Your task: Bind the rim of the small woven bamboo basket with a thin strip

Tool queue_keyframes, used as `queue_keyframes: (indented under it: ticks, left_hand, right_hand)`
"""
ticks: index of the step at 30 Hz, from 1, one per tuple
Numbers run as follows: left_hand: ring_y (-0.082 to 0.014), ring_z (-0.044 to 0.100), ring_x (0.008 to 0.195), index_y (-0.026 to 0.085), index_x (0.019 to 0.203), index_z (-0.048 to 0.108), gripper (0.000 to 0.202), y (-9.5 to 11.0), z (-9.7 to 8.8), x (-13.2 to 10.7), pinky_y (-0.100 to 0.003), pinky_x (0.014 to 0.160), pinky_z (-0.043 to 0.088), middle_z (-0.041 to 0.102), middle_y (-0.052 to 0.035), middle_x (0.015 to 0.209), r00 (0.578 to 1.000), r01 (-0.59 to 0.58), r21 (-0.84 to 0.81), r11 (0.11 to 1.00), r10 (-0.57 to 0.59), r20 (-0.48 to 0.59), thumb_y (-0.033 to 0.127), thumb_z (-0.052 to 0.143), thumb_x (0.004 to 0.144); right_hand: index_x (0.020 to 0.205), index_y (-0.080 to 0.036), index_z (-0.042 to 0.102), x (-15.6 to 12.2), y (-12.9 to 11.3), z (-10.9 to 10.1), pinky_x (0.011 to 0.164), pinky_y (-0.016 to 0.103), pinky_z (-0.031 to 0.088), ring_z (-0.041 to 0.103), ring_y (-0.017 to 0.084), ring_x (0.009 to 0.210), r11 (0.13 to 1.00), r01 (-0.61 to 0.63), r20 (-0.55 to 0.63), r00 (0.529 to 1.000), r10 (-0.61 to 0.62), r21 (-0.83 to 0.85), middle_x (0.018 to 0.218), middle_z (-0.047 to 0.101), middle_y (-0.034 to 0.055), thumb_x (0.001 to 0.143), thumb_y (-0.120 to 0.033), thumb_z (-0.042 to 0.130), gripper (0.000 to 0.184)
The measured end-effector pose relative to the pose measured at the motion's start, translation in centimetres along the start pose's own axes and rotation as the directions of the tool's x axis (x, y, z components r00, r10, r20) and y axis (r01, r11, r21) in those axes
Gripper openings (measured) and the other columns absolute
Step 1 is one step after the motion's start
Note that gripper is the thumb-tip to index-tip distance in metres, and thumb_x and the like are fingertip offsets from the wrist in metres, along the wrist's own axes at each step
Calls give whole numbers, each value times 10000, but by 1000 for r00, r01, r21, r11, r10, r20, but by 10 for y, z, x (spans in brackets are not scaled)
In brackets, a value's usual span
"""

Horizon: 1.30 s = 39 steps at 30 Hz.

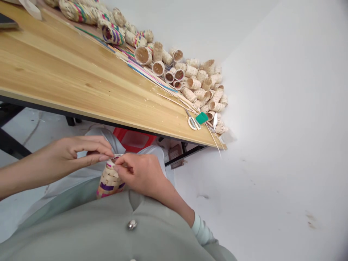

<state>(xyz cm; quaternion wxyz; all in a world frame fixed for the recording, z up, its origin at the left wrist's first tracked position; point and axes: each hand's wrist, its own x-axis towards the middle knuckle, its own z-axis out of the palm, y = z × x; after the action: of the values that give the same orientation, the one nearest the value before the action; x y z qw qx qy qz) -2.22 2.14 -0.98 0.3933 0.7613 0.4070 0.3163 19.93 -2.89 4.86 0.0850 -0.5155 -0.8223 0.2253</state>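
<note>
Honestly, that woven tube (107, 178) down at 8 o'clock, right in front of the shirt (89, 217), looks super light and springy, probably grippy rather than slick. Left hand (78, 149) comes in from 9 o'clock, right hand (145, 172) from 3, both pinching at the top edge; can't tell if it's rim or a loose strip end. I'd steady it lower down, gently, since thin strips might crack if creased.
</note>
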Motion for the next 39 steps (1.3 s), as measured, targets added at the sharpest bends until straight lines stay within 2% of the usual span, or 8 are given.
queue_keyframes:
  ticks: [4,8,15,18,23,28,35,39]
  left_hand:
    - [-203,704,920,315,922,809,425,-4,0,-5,-262,785,549,768,-20,1039,998,26,8,1000,-27,60,674,596,845]
    - [-189,693,871,302,880,792,410,-4,-2,-8,-223,670,523,764,-19,1020,997,80,71,994,-80,4,671,619,831]
    - [-198,757,834,348,796,831,311,-7,1,-3,-256,746,612,799,-40,902,995,-99,-23,995,99,-23,577,629,855]
    - [-195,752,795,342,781,832,308,0,-3,3,-250,716,604,795,-42,857,987,-141,-28,990,143,74,551,622,866]
    - [-162,717,729,304,758,813,371,10,-8,13,-215,673,563,765,-37,814,965,-96,-42,995,103,240,532,553,892]
    - [-128,672,688,295,743,787,391,10,-7,16,-173,635,519,728,-12,791,954,-110,-25,994,112,279,524,522,918]
    - [-147,712,831,334,804,802,371,2,9,1,-188,740,555,735,-4,924,989,-86,-14,996,87,121,622,589,900]
    - [-139,696,838,323,769,791,411,-18,12,-8,-178,751,543,710,-1,924,998,-69,14,998,69,-7,683,618,866]
  right_hand:
    - [1015,-223,745,0,1,1,660,248,343,626,89,739,1000,-13,-14,1000,13,17,872,764,-43,975,-281,616,147]
    - [1032,-219,746,-1,1,0,664,247,345,631,93,758,1000,-18,-5,1000,18,18,902,769,-33,979,-298,618,159]
    - [1045,-226,746,-1,2,-1,681,235,366,627,93,758,999,-24,7,1000,24,42,888,760,-34,978,-306,622,162]
    - [1057,-224,747,-1,2,1,685,239,369,630,100,774,999,-13,5,1000,12,46,910,760,-24,976,-307,624,169]
    - [1052,-219,748,-1,3,2,687,244,371,616,103,758,999,-12,10,1000,11,47,897,754,-19,971,-301,624,169]
    - [1032,-214,749,0,3,-1,685,241,366,611,102,761,997,-42,37,999,40,57,882,749,-20,972,-305,631,160]
    - [1046,-219,758,1,-1,-6,659,234,341,562,88,703,994,-66,32,997,63,89,793,712,-45,978,-316,644,164]
    - [1054,-224,773,-1,13,-9,639,208,344,519,68,665,965,-15,15,1000,12,263,755,676,-60,990,-319,655,164]
